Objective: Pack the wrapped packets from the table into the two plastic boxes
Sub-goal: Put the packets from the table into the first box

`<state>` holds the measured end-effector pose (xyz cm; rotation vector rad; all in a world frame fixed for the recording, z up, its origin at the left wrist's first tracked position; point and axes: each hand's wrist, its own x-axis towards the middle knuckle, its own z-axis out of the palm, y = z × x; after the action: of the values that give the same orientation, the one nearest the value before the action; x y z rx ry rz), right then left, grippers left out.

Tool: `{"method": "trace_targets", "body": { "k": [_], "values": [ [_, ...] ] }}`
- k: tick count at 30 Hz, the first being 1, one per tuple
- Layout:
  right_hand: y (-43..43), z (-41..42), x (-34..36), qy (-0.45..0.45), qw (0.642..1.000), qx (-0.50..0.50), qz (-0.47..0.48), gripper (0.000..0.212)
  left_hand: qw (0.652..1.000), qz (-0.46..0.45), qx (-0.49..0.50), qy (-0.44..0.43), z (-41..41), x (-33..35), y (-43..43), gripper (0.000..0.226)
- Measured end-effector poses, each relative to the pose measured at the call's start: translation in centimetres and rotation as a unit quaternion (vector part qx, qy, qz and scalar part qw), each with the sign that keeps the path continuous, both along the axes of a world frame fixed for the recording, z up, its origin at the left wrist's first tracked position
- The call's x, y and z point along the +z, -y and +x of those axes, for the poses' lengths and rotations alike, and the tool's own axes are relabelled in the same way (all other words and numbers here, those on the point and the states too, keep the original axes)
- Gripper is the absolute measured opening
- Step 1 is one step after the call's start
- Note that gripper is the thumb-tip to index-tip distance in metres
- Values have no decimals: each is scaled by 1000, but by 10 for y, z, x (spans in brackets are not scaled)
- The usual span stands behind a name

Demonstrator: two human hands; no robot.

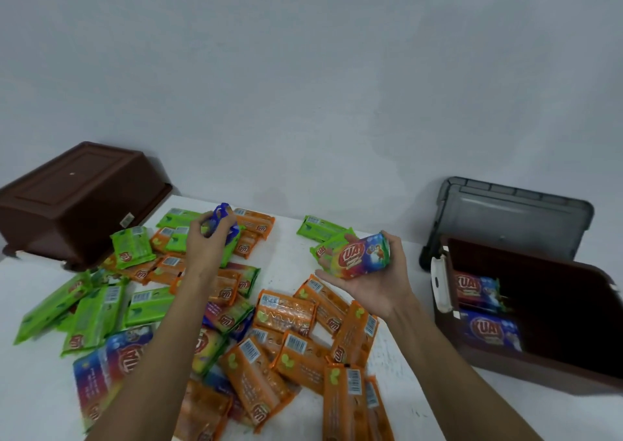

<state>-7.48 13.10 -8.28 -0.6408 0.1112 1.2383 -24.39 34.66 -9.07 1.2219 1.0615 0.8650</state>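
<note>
Orange packets [293, 349] are lying heaped on the white table [290, 255] at lower centre. Beyond them, the right hand [377, 289] is gripping a rainbow-printed packet [359, 255], fingers curled round it, its long axis running roughly left to right. The open brown box [526, 370], already holding blue packets [488, 334], is sitting just to the right of that hand, so the right hand is the nearer one. The left hand [202, 245] is pinching a blue packet [220, 216] left of centre. An overturned brown box [77, 201] is resting at upper left.
</note>
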Motion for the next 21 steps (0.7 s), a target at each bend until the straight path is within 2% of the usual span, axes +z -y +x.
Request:
{"method": "trace_targets", "body": {
  "k": [3,6,9,13,17,19,21],
  "values": [
    [10,2,2,-8,1000,-8,10,74,982,-118,-74,124,7,4,11,19],
    [24,4,9,19,1000,2,-3,86,953,-199,-122,193,13,2,24,35],
    [36,5,19,61,998,3,-24,74,926,-244,-162,237,21,3,36,51],
    [48,9,34,132,988,-23,-75,70,919,-242,-199,237,36,10,58,46],
    [67,18,46,186,963,-88,-171,26,923,-226,-225,216,50,15,78,45],
    [80,27,49,215,947,-108,-212,18,933,-195,-230,196,57,16,87,40],
    [95,36,53,237,934,-117,-239,19,940,-163,-239,179,64,17,99,34]
  ]
}}
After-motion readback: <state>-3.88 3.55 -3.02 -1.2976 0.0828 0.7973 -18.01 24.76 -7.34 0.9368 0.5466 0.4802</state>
